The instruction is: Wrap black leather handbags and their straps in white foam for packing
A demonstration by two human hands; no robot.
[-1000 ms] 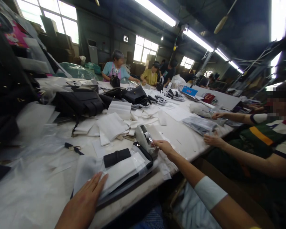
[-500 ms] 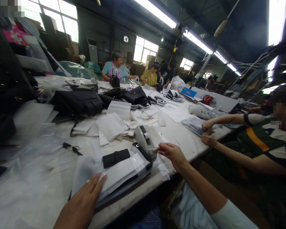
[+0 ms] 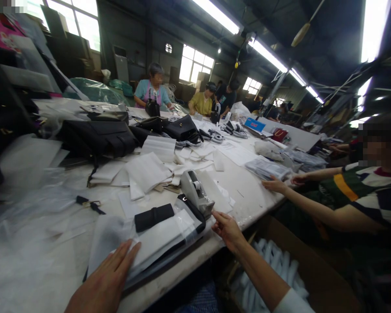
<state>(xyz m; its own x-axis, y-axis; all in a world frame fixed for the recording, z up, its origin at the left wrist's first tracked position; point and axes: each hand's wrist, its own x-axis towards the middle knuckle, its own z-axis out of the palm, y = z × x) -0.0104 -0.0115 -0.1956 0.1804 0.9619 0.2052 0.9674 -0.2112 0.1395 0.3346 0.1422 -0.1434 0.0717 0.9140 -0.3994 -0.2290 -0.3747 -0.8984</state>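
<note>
My left hand (image 3: 104,271) lies flat, fingers stretched, on the near left part of a clear plastic bag (image 3: 106,237). Inside or under this plastic is a black handbag (image 3: 200,221), partly covered by a folded white sheet (image 3: 161,237). A black rolled piece with a narrow band (image 3: 154,217) sits along its far side. Just beyond the handbag's right end stands a grey tape dispenser (image 3: 195,191) with a roll in it. My right hand (image 3: 227,228) pinches at the dispenser's front edge, apparently on the tape's end; the clear strip itself hardly shows.
White paper sheets (image 3: 148,171) and black bags (image 3: 97,137) lie beyond. Loose clear plastic (image 3: 29,230) spreads at the left, near a black strap with buckle (image 3: 90,204). A co-worker's hands (image 3: 275,184) are at the right by plastic-wrapped goods (image 3: 267,167). Below stands a box of white rolls (image 3: 273,269).
My right hand's fingers have drawn together and turned down near the dispenser's front edge. My left hand stays on the plastic. The co-worker's hands have moved apart, and the view has shifted slightly.
</note>
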